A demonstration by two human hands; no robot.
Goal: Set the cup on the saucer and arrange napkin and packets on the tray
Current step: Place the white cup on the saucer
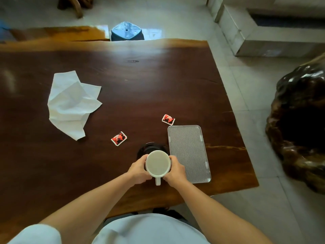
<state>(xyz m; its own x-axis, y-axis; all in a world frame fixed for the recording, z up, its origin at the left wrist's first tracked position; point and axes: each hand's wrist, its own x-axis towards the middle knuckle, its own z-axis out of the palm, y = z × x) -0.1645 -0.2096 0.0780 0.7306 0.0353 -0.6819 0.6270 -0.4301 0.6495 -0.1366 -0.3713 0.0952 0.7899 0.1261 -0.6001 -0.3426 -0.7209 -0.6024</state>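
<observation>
A white cup [157, 163] with its handle toward me is gripped from both sides by my left hand [139, 170] and my right hand [175, 170]. Just behind the cup lies a dark saucer [149, 147], partly hidden by it; I cannot tell if the cup touches it. A ribbed silver tray [189, 153] lies right of the cup, bare. One red packet [119, 138] lies left of the saucer, another red packet [168, 119] just beyond the tray's far corner. A crumpled white napkin [73, 103] lies far left on the table.
The dark wooden table [123, 76] ends close to the tray's right side. A blue stool [127, 31] stands beyond the far edge. A large dark carved wooden seat [299, 120] stands on the floor at the right.
</observation>
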